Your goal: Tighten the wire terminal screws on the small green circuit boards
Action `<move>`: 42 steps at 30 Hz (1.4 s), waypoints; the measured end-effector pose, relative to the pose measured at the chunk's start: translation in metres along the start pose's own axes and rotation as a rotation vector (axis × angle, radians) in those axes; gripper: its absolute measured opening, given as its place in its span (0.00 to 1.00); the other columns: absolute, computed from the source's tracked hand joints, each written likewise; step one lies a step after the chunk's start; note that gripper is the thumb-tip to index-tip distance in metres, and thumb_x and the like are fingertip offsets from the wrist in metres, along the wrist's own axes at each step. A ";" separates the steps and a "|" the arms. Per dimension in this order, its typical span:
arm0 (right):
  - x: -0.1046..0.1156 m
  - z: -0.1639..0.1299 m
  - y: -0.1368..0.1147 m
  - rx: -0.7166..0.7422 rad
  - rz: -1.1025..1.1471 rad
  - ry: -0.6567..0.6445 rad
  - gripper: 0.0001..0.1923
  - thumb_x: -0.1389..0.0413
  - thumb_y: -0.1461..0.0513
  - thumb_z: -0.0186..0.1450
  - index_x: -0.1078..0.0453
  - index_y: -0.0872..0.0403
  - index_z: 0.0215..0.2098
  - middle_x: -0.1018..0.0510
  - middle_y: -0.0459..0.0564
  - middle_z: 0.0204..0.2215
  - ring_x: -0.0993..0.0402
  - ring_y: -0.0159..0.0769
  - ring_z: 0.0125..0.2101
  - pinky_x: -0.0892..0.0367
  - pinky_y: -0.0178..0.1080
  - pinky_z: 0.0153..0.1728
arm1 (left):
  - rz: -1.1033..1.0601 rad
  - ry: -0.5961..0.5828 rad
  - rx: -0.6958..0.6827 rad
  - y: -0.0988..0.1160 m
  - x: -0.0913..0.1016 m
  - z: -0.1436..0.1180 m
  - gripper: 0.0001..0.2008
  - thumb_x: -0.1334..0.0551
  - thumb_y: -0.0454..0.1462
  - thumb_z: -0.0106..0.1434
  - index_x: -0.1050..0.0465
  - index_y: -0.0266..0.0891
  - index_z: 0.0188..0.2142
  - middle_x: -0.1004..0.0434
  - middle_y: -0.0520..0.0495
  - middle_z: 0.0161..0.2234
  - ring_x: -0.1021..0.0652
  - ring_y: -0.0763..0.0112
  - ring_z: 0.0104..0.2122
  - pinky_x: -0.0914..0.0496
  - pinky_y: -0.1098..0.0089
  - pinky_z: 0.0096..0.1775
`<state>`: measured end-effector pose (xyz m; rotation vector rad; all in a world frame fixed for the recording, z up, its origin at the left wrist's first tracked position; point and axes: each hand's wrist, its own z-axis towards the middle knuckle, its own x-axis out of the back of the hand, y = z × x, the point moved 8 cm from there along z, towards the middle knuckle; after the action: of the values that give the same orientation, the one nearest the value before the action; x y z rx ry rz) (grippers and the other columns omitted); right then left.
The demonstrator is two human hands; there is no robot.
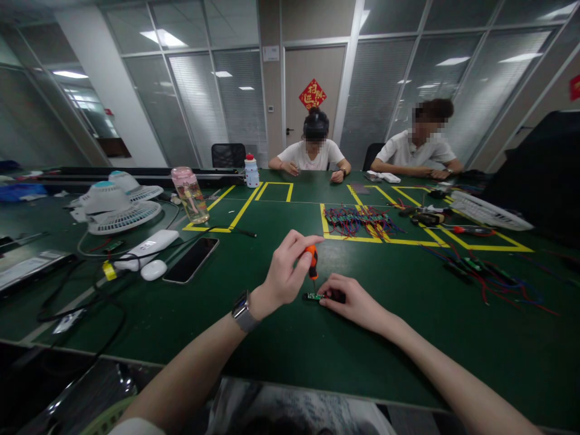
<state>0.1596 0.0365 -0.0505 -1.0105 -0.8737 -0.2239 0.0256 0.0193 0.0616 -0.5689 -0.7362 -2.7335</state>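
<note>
My left hand [284, 273], with a watch on its wrist, grips a small orange-handled screwdriver [312, 258] held upright, tip down on a small green circuit board [314, 296] that lies on the green table [254, 338]. My right hand [351, 299] rests on the table and pins the board's right end with its fingers. A pile of similar boards with red and blue wires [360, 219] lies beyond, inside a yellow-taped square.
To the left lie a black phone [191, 260], a white mouse [153, 269], cables, two white fans [118, 208] and a pink bottle [190, 194]. Loose wired boards [480, 269] and tools lie to the right. Two people sit at the far side.
</note>
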 end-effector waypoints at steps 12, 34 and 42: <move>-0.001 0.000 0.001 0.000 0.011 0.001 0.04 0.42 0.62 0.63 0.25 0.54 0.35 0.28 0.47 0.31 0.31 0.33 0.30 0.36 0.35 0.32 | 0.100 0.052 0.077 -0.011 0.007 0.005 0.07 0.40 0.39 0.65 0.28 0.37 0.39 0.30 0.49 0.33 0.29 0.73 0.31 0.33 0.72 0.34; 0.000 0.000 0.000 0.006 0.013 -0.003 0.05 0.42 0.63 0.63 0.25 0.54 0.36 0.28 0.48 0.31 0.30 0.34 0.31 0.35 0.35 0.33 | 0.004 0.032 0.079 -0.010 0.002 0.003 0.16 0.50 0.32 0.69 0.32 0.37 0.53 0.27 0.45 0.40 0.27 0.70 0.38 0.32 0.69 0.41; 0.000 0.000 0.000 0.003 0.009 -0.005 0.04 0.41 0.63 0.62 0.25 0.55 0.35 0.29 0.47 0.30 0.31 0.33 0.30 0.36 0.34 0.32 | 0.184 0.107 0.109 -0.010 0.010 0.003 0.08 0.42 0.35 0.64 0.27 0.36 0.41 0.30 0.50 0.32 0.32 0.75 0.28 0.36 0.73 0.31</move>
<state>0.1592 0.0363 -0.0506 -1.0127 -0.8737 -0.2125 0.0140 0.0281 0.0636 -0.4394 -0.7609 -2.5163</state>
